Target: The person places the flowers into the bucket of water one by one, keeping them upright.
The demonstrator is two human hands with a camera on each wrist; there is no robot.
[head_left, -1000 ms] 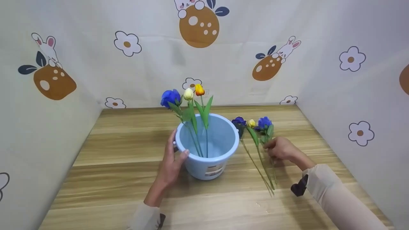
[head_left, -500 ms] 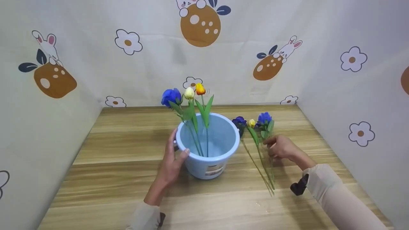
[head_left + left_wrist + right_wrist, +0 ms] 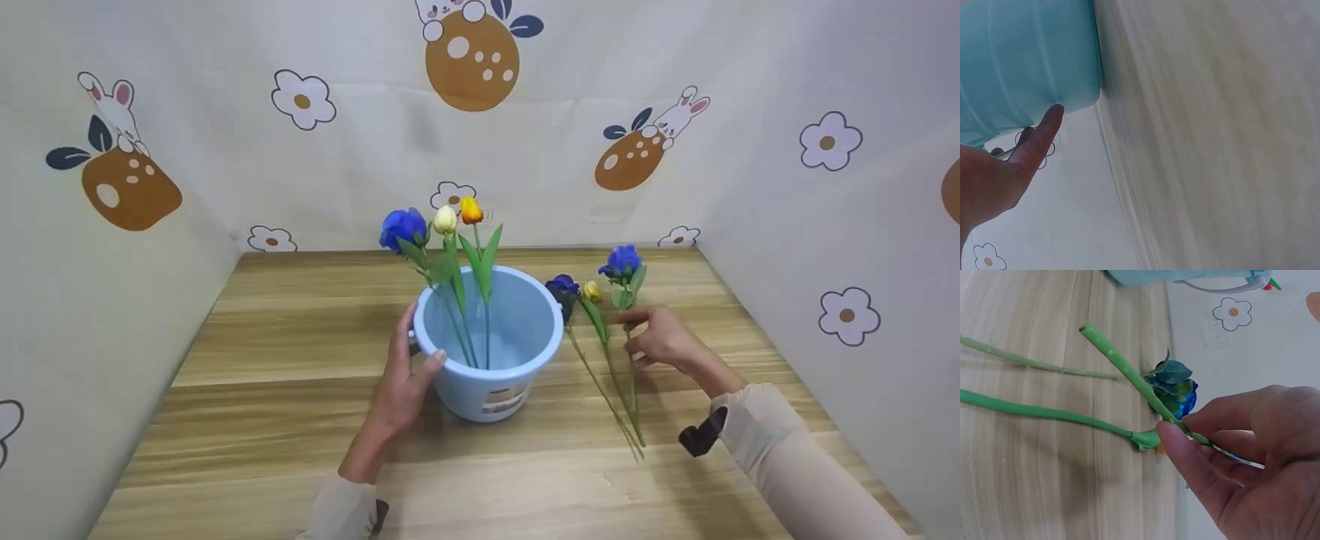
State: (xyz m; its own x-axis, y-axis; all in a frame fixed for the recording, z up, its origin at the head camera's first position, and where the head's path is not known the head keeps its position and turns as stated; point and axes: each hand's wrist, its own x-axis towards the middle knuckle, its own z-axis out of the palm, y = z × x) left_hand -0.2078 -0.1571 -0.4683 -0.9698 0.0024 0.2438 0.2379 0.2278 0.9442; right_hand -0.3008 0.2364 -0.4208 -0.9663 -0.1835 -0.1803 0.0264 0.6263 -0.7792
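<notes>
A light blue bucket (image 3: 491, 390) stands upright on the wooden table. My left hand (image 3: 403, 386) holds its left side, thumb at the rim and fingers spread along the outer wall. Inside lean a blue rose (image 3: 403, 229), a white tulip (image 3: 445, 220) and an orange-yellow tulip (image 3: 472, 211). My right hand (image 3: 664, 337) pinches the stem of another blue rose (image 3: 622, 260) between thumb and fingers. In the right wrist view its green stem (image 3: 1123, 365) slants up from the fingertips, cut end free. Beside it lie a dark blue rose (image 3: 562, 287) and a yellow tulip (image 3: 592, 291).
A patterned cloth (image 3: 360, 165) with rabbits and flowers encloses the wooden table (image 3: 300, 450) at the back and sides. The bucket's handle (image 3: 1219, 291) hangs at its side in the right wrist view. The two lying stems are between the bucket and my right hand.
My right hand has lifted the right-hand blue rose slightly, and its bloom has moved up and away from the yellow tulip. The left hand and bucket stay in place.
</notes>
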